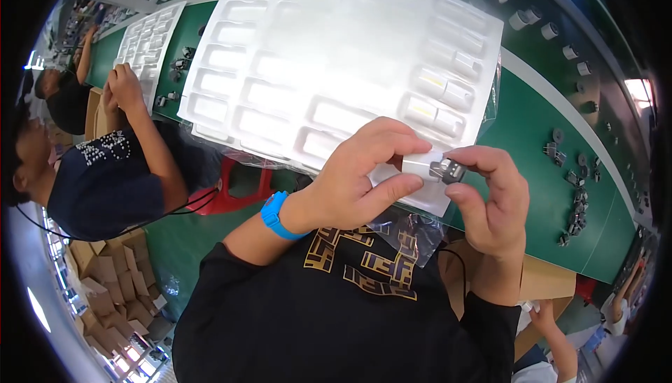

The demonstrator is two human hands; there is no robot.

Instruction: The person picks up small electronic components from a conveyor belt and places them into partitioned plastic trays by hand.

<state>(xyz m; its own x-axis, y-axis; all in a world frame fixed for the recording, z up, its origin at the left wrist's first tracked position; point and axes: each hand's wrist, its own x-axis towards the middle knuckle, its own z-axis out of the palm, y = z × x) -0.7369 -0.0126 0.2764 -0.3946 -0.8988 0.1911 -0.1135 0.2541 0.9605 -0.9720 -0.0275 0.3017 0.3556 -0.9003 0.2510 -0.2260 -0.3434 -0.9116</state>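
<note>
In front of my chest, between my two hands, are a white cylindrical housing (416, 164) and a dark grey metal-and-plastic part (448, 171) at its right end. My left hand (353, 176) pinches the housing between thumb and fingers. The thumb and forefinger of my right hand (495, 204) grip the dark part, which meets the housing end to end; how deep it sits inside I cannot tell. Just beyond lies a large white plastic tray (322, 40) with moulded pockets. Two white cylindrical pieces (446, 90) rest in pockets at its right side.
Small dark parts (577, 204) lie in a row on the green table (518, 131) at right. White cylinders (549, 31) line the far side. A co-worker (115, 173) sits at left by another tray (150, 40). A red stool (238, 183) and cardboard boxes (115, 278) stand below.
</note>
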